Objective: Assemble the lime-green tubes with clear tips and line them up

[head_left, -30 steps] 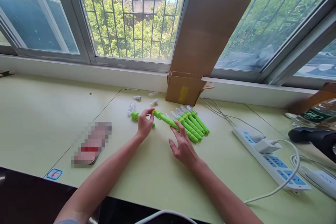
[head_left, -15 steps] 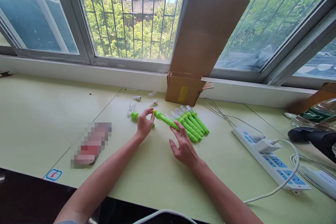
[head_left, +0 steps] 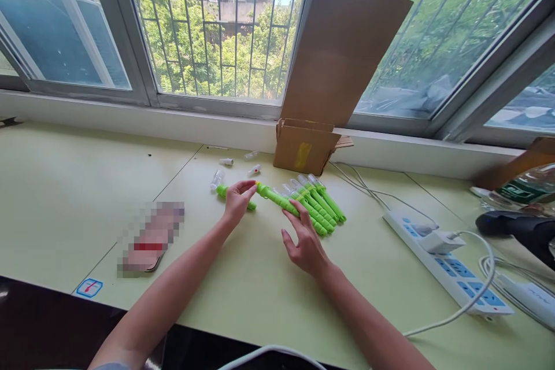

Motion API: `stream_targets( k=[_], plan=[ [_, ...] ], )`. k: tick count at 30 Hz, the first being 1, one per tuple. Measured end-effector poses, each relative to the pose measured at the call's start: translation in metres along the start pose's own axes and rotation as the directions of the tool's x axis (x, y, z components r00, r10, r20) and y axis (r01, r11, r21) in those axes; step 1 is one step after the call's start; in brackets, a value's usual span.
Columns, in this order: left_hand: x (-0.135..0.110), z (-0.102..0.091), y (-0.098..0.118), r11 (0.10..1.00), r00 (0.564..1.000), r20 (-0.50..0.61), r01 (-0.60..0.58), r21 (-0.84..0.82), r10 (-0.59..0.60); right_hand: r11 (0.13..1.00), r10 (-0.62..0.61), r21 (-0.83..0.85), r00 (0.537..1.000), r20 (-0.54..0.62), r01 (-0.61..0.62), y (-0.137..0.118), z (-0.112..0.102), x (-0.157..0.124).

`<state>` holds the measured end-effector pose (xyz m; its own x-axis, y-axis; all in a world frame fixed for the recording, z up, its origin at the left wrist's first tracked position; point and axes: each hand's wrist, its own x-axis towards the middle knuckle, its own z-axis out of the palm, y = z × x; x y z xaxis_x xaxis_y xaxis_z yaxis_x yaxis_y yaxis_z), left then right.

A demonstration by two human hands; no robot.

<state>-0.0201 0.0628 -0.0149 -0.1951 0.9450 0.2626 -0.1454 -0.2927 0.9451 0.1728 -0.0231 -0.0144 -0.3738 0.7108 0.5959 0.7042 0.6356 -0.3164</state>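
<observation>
A green ribbed plastic tube [head_left: 277,199] with a yellow tip lies slantwise between my hands. My left hand [head_left: 236,199] pinches at its yellow end, with fingertips together. The far end of the same tube sits among the fingers of my right hand [head_left: 306,243], whose thumb sticks out to the side. Behind my left hand lies another green piece [head_left: 251,206], partly covered, with a clear plastic cap [head_left: 217,180] beside it. Several green tubes with clear caps [head_left: 323,202] are lined up just past my right hand.
Small white pieces [head_left: 254,170] and a clear piece [head_left: 251,155] lie farther back. A cardboard box [head_left: 303,147] stands against the sill. At left is a blurred-out phone-like object [head_left: 151,240]. A power strip [head_left: 451,266] with cables lies at right, near a plastic bottle [head_left: 526,188].
My left hand has shifted slightly, its fingers straighter at the tube's yellow tip. The tube and my right hand have moved very slightly to the right.
</observation>
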Motion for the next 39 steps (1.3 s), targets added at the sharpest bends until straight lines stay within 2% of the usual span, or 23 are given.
stream_targets(
  k=[7, 14, 31, 39],
  plan=[
    [-0.0025, 0.0018, 0.0054, 0.995, 0.998, -0.012, 0.062, -0.076, -0.063, 0.999, 0.013, 0.037, 1.000, -0.027, -0.012, -0.0004, -0.0001, 0.0001],
    [-0.0014, 0.0027, 0.0053, 0.989, 0.997, -0.008, 0.069, -0.128, -0.070, 0.998, 0.026, 0.050, 0.998, -0.049, -0.024, -0.0001, 0.0006, -0.0004],
    [-0.0031, 0.0038, 0.0095, 0.996, 0.994, -0.102, 0.036, -0.077, -0.043, 0.998, 0.029, 0.066, 0.996, -0.087, -0.024, -0.0005, 0.0005, 0.0000],
    [-0.0048, 0.0048, 0.0105, 0.997, 0.994, -0.105, 0.022, -0.068, -0.029, 0.997, 0.020, 0.074, 0.999, -0.040, -0.016, 0.0004, 0.0016, 0.0002]
  ],
)
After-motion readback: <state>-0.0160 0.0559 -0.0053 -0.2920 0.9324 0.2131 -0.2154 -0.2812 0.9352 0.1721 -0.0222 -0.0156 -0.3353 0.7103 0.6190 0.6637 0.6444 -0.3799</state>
